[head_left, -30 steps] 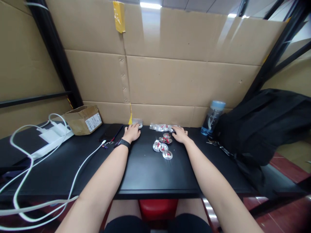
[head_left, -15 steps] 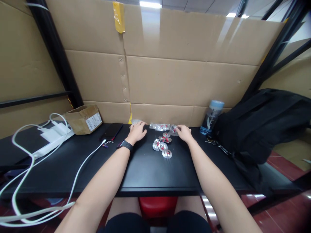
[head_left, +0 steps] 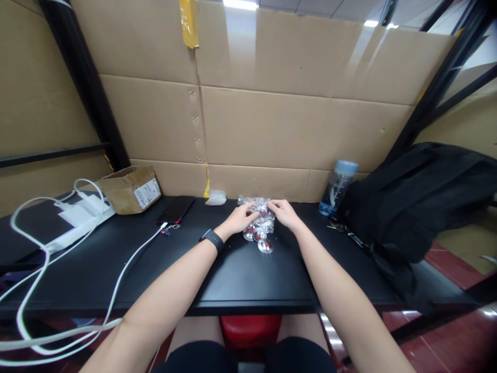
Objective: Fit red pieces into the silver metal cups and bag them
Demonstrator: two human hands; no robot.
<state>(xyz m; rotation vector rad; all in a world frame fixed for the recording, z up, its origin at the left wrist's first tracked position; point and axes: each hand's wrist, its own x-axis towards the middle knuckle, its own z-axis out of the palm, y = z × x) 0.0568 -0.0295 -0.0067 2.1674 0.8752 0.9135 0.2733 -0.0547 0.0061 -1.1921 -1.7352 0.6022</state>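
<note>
My right hand (head_left: pixel 285 213) pinches the top right edge of a clear, crinkled plastic packet (head_left: pixel 267 225) above the desk. Red shows inside the packet, but its contents are hard to make out. On the packet's left side is my left hand (head_left: pixel 239 218), thumb and fingers a little apart, close to or touching the plastic. Loose shiny clear discs with red centres lie just below the packet, the nearest disc (head_left: pixel 266 246) toward me. More packets (head_left: pixel 252 200) sit behind my hands, partly hidden by them.
A white translucent bundle (head_left: pixel 216 197) lies by the cardboard wall. To the left are a phone (head_left: pixel 176 210), a cardboard box (head_left: pixel 132 190) and a power strip (head_left: pixel 79 225) with white cables. A water bottle (head_left: pixel 338 187) and black backpack (head_left: pixel 419 197) stand right.
My right hand has brought a packet leftward over the discs. My left hand has left the white bundle and moved right to the packet.
</note>
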